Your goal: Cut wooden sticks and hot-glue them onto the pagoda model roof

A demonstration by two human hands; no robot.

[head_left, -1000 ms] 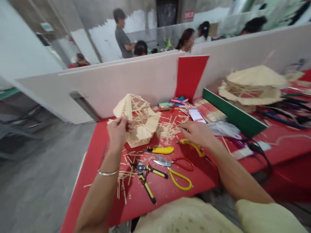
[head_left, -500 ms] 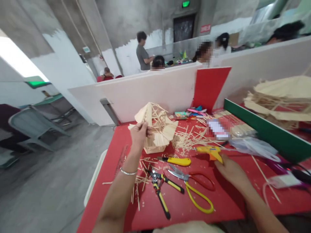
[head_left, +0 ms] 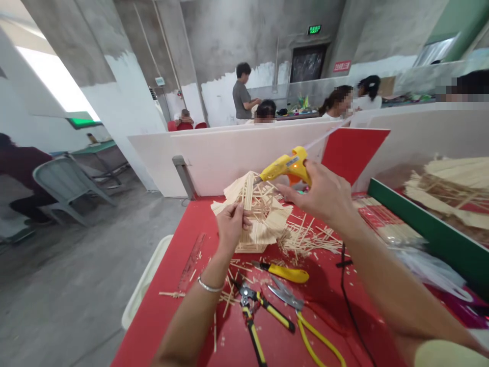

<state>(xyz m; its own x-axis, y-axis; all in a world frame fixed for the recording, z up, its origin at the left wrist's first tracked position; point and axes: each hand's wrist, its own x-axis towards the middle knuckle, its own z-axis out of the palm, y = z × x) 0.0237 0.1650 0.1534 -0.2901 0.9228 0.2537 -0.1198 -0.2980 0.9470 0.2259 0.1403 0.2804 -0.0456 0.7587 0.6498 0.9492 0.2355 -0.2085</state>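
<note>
On the red table (head_left: 147, 331), knife (head_left: 289, 273), scissors (head_left: 298, 304), loose sticks (head_left: 313, 237), right hand (head_left: 329, 196) raised, wrapped round glue gun (head_left: 284, 166), left hand (head_left: 230, 224) pinching stick house (head_left: 266, 232).

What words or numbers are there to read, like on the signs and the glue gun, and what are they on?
"EXIT": on the green sign above the dark door; the characters above that word are too small to read.
Red sign on the wall: pale writing, too blurred to read.
Label on the yellow glue gun in the right hand: too small to read.
</note>
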